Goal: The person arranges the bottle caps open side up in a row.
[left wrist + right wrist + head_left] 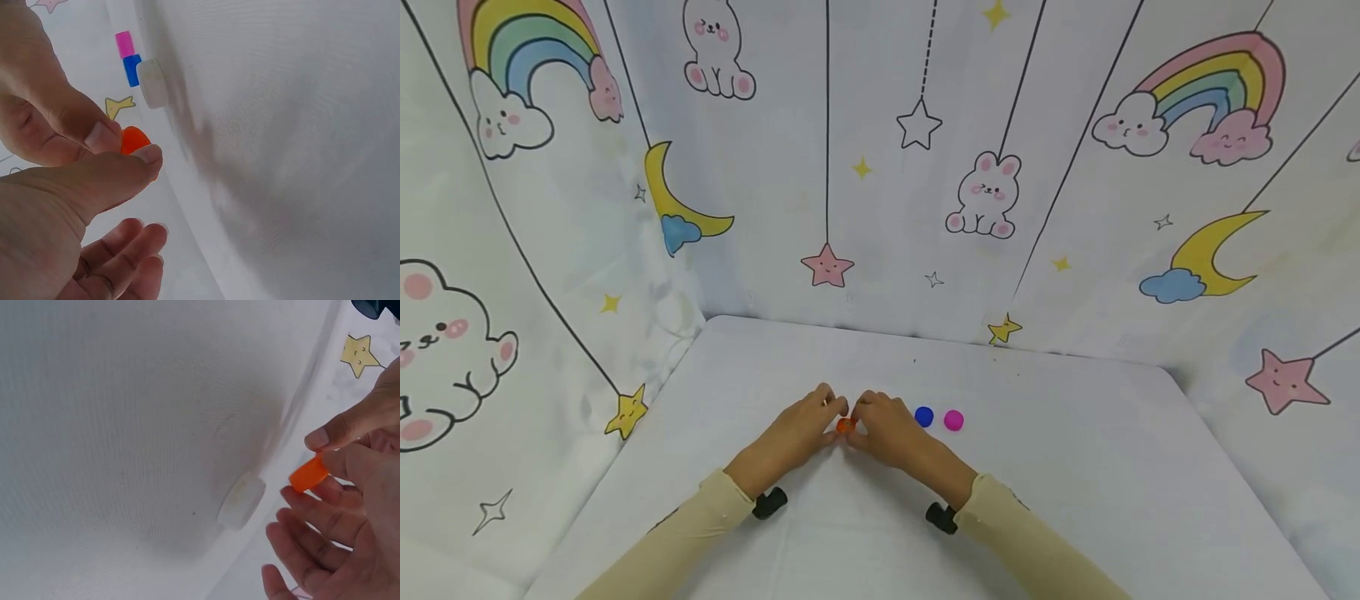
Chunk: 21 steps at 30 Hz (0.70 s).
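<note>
Both hands meet over the table at a small orange cylinder (846, 426). My left hand (808, 422) pinches it; in the left wrist view the thumb (149, 154) lies across the orange surface, the other fingers loosely bent below. From the other side my right hand (887, 429) pinches it too, its thumb tip right at the piece in the right wrist view, where the orange end (306, 475) sticks out past the fingers. The far side of the cylinder is hidden by the fingers. Close to the right hand stand a blue cylinder (924, 417) and a pink cylinder (953, 420).
A white rounded block (152, 84) shows on the table in the left wrist view, overlapping the blue piece there. The white table (1075, 483) backs onto a patterned cloth (775, 183). Dark wrist-camera mounts (770, 503) stick out under the sleeves.
</note>
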Motion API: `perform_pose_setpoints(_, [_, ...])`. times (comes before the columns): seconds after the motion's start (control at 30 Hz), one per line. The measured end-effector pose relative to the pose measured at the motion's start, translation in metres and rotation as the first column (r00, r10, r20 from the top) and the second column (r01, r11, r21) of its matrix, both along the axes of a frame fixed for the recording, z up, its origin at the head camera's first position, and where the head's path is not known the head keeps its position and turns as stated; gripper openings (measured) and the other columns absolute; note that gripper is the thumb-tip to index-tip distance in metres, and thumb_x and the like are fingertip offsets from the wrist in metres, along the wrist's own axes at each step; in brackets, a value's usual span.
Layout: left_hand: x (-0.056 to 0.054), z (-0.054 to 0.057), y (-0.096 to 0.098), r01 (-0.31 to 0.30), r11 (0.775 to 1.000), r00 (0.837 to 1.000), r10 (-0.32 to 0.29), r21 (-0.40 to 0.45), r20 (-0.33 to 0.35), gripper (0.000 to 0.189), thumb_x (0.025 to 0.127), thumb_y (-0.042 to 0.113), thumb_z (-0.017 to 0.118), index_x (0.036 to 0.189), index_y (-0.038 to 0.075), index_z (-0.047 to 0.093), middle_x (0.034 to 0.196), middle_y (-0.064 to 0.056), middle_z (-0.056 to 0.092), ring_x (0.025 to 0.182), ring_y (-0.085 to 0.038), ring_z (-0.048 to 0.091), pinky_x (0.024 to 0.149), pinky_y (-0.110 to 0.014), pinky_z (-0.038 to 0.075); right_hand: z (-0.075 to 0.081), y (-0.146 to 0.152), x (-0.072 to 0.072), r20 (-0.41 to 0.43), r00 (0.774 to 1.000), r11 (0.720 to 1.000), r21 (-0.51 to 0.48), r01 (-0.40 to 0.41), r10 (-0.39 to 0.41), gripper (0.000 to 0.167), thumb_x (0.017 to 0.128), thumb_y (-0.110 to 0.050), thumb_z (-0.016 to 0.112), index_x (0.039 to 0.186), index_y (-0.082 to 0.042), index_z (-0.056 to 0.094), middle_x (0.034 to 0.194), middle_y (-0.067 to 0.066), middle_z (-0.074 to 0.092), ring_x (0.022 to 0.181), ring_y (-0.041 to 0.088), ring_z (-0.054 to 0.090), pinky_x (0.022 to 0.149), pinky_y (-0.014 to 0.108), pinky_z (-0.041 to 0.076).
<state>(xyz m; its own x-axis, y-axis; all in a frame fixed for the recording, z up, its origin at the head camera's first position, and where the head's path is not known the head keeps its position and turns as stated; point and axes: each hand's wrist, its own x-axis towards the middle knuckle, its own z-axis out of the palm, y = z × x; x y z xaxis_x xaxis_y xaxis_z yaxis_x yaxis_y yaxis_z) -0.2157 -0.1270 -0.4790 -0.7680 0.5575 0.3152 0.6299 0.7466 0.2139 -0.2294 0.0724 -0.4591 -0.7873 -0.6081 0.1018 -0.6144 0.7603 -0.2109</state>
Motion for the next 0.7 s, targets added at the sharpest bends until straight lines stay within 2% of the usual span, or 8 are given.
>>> perform_pose_setpoints(0.17, [-0.0003,0.0007,0.0006,0.026,1.0,0.999,-0.026,0.005,-0.036,0.031,0.087,0.012,0.088,0.109,0.011,0.067,0.106,-0.006,0.053,0.081,-0.016,0.057,0.067,-0.023,0.051,0.0001,0.0011,-0.0005,0.033,0.999,1.0,-0.012,0.012,-0.011,0.023,0.098,-0.031,0.074,0.101,-0.009,0.077,0.121,0.008,0.072,0.106,0.023,0.067,0.091,0.045,0.057])
perform_pose_setpoints(0.4, [-0.0011,0.0011,0.0008,0.044,0.999,0.996,-0.043,0.013,-0.078,0.024,0.088,0.012,0.087,0.104,0.012,0.07,0.107,-0.005,0.057,0.085,-0.017,0.06,0.071,-0.025,0.054,0.0006,0.0026,-0.0009,0.1,0.994,0.999,-0.02,0.046,-0.044,0.026,0.101,-0.034,0.066,0.102,-0.01,0.076,0.128,0.008,0.069,0.117,0.025,0.065,0.099,0.048,0.054])
perform_pose_setpoints(0.53, [-0.0009,0.0019,0.0005,0.034,0.999,0.998,-0.033,0.014,-0.06,0.019,0.089,0.013,0.086,0.101,0.013,0.071,0.107,-0.005,0.059,0.086,-0.017,0.06,0.072,-0.026,0.054,0.0005,0.003,-0.0009,0.111,0.993,0.999,-0.018,0.051,-0.049,0.029,0.102,-0.035,0.064,0.104,-0.009,0.077,0.13,0.008,0.069,0.119,0.025,0.064,0.101,0.049,0.053])
perform_pose_setpoints(0.7, [-0.0012,0.0012,-0.0005,-0.007,0.999,1.0,0.007,0.033,0.001,0.013,0.091,0.014,0.084,0.098,0.013,0.073,0.107,-0.003,0.06,0.088,-0.016,0.062,0.074,-0.027,0.056,0.0012,0.004,0.0,0.096,0.994,0.998,-0.031,0.05,-0.047,0.024,0.102,-0.032,0.065,0.107,-0.012,0.078,0.127,0.006,0.069,0.117,0.025,0.064,0.099,0.048,0.053])
